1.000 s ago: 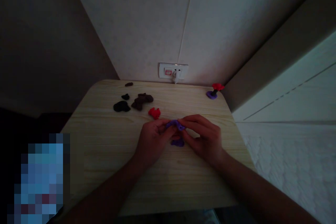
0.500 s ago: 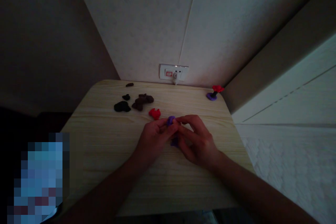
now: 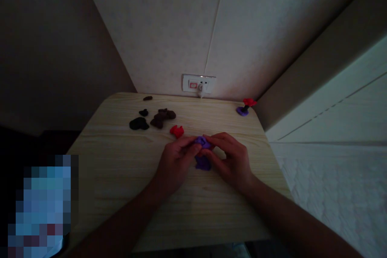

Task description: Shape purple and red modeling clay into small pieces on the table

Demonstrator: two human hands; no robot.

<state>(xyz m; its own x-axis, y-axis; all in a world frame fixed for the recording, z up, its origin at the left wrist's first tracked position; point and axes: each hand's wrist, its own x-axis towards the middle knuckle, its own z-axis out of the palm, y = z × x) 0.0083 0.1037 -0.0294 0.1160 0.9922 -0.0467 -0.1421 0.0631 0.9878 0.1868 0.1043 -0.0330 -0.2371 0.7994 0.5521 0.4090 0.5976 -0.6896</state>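
Both grips pinching soft purple clay-like lump (image 3: 203, 142), left hand (image 3: 174, 163) plus right hand (image 3: 233, 160), by far edge of flat purple piece (image 3: 203, 164) on pale wood-grain surface (image 3: 121, 165). Tug too hard, lump could tear imo; slip, might stick to piece below.

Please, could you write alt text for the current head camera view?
Two bare hands, left hand and right hand, hold a purple lump above a wooden table. Red, black and brown pieces lie beyond them.
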